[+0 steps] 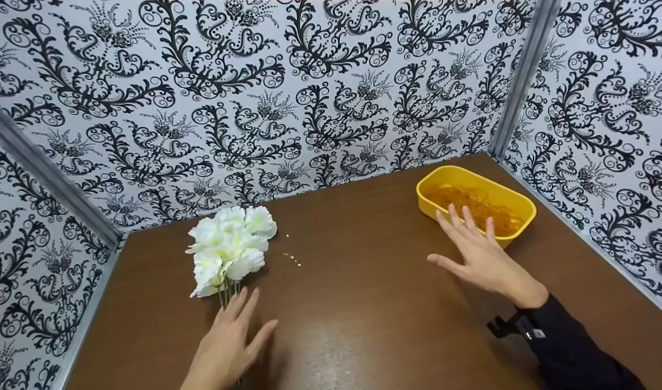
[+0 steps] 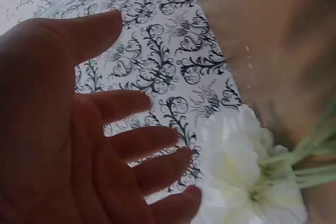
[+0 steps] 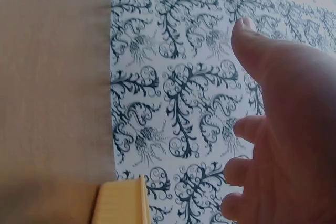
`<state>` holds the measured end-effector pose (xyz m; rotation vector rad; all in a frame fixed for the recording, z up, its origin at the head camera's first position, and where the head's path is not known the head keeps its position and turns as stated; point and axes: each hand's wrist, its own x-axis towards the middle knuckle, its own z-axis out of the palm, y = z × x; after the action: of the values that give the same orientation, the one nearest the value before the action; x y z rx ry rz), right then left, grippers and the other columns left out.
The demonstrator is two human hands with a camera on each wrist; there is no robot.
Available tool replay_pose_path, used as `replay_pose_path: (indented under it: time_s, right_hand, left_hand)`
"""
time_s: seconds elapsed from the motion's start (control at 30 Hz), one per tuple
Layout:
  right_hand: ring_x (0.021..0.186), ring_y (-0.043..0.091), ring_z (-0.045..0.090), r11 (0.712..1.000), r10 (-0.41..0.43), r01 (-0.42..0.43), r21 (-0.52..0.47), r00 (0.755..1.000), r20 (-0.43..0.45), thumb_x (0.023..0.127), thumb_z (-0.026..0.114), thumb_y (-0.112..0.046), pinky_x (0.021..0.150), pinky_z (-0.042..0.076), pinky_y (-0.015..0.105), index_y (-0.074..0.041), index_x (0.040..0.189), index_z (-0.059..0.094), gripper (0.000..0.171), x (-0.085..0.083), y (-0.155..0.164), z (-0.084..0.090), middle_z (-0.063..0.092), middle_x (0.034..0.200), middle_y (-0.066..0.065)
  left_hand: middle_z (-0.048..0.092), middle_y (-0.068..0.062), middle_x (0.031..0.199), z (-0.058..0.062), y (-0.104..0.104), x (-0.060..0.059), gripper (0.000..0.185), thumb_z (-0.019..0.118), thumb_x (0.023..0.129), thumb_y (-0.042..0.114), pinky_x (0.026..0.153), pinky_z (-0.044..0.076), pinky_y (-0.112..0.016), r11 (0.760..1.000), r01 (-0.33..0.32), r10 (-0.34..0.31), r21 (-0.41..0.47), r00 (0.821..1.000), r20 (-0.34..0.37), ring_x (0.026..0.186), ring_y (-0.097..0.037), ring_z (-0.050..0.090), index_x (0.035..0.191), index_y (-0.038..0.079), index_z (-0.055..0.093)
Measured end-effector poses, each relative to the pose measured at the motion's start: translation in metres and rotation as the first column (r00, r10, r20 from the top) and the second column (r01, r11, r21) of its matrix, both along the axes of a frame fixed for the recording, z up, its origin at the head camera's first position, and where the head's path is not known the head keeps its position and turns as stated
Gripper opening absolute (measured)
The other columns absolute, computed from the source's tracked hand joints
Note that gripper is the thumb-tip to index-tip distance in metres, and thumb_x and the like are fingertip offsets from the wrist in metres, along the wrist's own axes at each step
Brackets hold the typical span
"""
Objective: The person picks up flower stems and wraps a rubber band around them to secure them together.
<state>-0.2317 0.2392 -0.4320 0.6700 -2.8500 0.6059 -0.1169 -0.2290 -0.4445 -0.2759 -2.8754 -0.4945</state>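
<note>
The bunch of white artificial flowers (image 1: 229,246) lies on the brown table (image 1: 363,314), blooms toward the patterned back wall (image 1: 287,97) and green stems (image 2: 310,161) pointing back at the person. No band shows around the stems where they can be seen, so as far as can be judged the bundle is not yet bound, and nothing has been lifted. The left hand (image 1: 228,341) hovers flat over the stem end of the flowers, fingers (image 2: 142,145) straight and spread, gripping nothing; whether it touches the stems cannot be told from the head view, and the left wrist view shows the palm apart from the blooms. The right hand (image 1: 480,254) reaches out well to the right of the flowers, fingers (image 3: 247,129) spread and empty, its tips just at the near rim of the yellow tub (image 1: 474,203), which holds a tangle of orange rubber bands (image 1: 482,208). No band is pinched yet. A few small pale specks (image 1: 293,257) lie on the table just right of the flowers. Judged from this, the work is at its start: a band is still to be taken and the flowers are still to be picked up.
</note>
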Motion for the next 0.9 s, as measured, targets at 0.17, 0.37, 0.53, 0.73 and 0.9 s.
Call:
replay_pose_path:
  time_s: [0.17,0.37,0.53,0.73,0.9]
  right_hand:
    - [0.152,0.041,0.006,0.994,0.043,-0.042,-0.102,0.999,-0.002,0.096,0.066,-0.051,0.121,0.002,0.059,-0.005,0.161,0.018,0.092,0.004,0.000,-0.005,0.011,0.165,0.020]
    - [0.150,0.042,0.019,0.971,0.041,-0.025,-0.239,0.997,0.059,0.094,0.071,-0.046,0.118,0.019,0.060,-0.001,0.159,0.022,0.093,0.002,0.001,-0.015,0.019,0.164,0.022]
    - [0.143,0.044,0.034,0.951,0.058,-0.013,-0.310,0.989,0.135,0.095,0.070,-0.045,0.115,0.029,0.060,-0.004,0.159,0.027,0.088,-0.003,-0.003,-0.028,0.027,0.162,0.020]
    - [0.145,0.044,0.032,0.902,0.196,-0.039,-0.430,0.924,0.328,0.096,0.069,-0.044,0.115,0.028,0.059,-0.002,0.159,0.022,0.089,-0.007,-0.013,-0.046,0.022,0.163,0.020]
    - [0.146,0.045,0.029,0.850,0.319,-0.063,-0.523,0.852,0.415,0.099,0.067,-0.036,0.116,0.026,0.058,0.002,0.159,0.017,0.087,-0.007,-0.024,-0.054,0.019,0.163,0.025]
  left_hand:
    - [0.054,-0.030,0.137,-0.007,-0.026,-0.003,0.070,0.059,0.100,0.050,0.101,0.045,-0.062,0.991,-0.133,0.132,-0.006,0.980,0.148,0.124,-0.049,0.054,0.137,-0.009,0.055]
    - [0.046,-0.042,0.136,-0.020,-0.059,-0.025,0.085,0.054,0.101,0.057,0.100,0.042,-0.066,0.969,-0.237,0.195,0.075,0.912,0.361,0.125,-0.057,0.048,0.136,-0.021,0.045]
    - [0.042,-0.040,0.143,-0.029,-0.076,-0.045,0.091,0.056,0.099,0.058,0.105,0.042,-0.060,0.850,-0.342,0.111,0.401,0.859,0.500,0.129,-0.051,0.048,0.145,-0.017,0.035]
    - [0.043,-0.028,0.146,-0.039,-0.076,-0.074,0.084,0.065,0.099,0.045,0.103,0.048,-0.045,0.473,-0.484,-0.069,0.736,0.813,0.579,0.124,-0.035,0.055,0.150,-0.009,0.027]
    - [0.060,-0.020,0.126,-0.048,-0.073,-0.092,0.062,0.061,0.103,0.032,0.096,0.054,-0.037,0.194,-0.526,-0.180,0.828,0.811,0.557,0.104,-0.026,0.066,0.144,-0.005,0.031]
